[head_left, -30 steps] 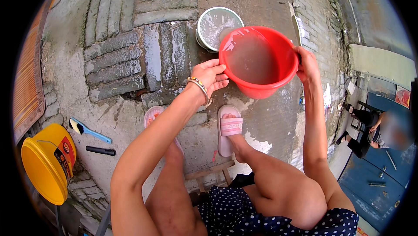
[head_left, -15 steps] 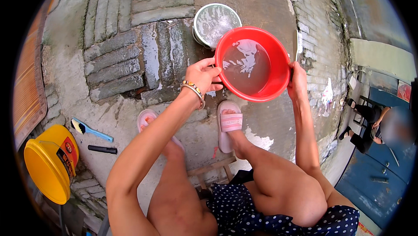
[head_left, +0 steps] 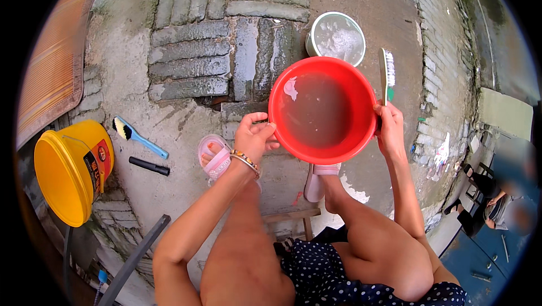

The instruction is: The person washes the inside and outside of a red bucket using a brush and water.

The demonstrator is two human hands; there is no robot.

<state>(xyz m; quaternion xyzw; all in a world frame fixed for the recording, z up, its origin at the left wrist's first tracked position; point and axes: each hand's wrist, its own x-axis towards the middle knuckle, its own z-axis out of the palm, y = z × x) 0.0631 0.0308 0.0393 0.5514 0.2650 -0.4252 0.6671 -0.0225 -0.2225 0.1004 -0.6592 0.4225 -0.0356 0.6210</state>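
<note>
A round red plastic basin (head_left: pixel 318 119) with murky brownish water inside is held up in front of my knees. My left hand (head_left: pixel 255 136), with bracelets at the wrist, grips its left rim with bent fingers, the thumb against the edge. On the right side, my right hand (head_left: pixel 389 130) is closed round the rim, most of its fingers hidden beneath. Just beyond the basin stands a pale bucket (head_left: pixel 340 38) of foamy water, its near edge partly covered. A scrub brush with white bristles (head_left: pixel 387 74) lies on the ground beyond my right hand.
At the left, a yellow bucket (head_left: pixel 70 170) lies tipped beside a blue-handled brush (head_left: pixel 141 136) and a black stick-like object (head_left: pixel 149 166). Wet brick paving (head_left: pixel 192 60) spans the ground ahead. Another person (head_left: pixel 491 199) sits at the far right. Pink slippers (head_left: pixel 216 159) are on my feet.
The basin has come closer to me, away from the bucket, and now covers much of my right slipper. Both hands moved with it. The view has shifted.
</note>
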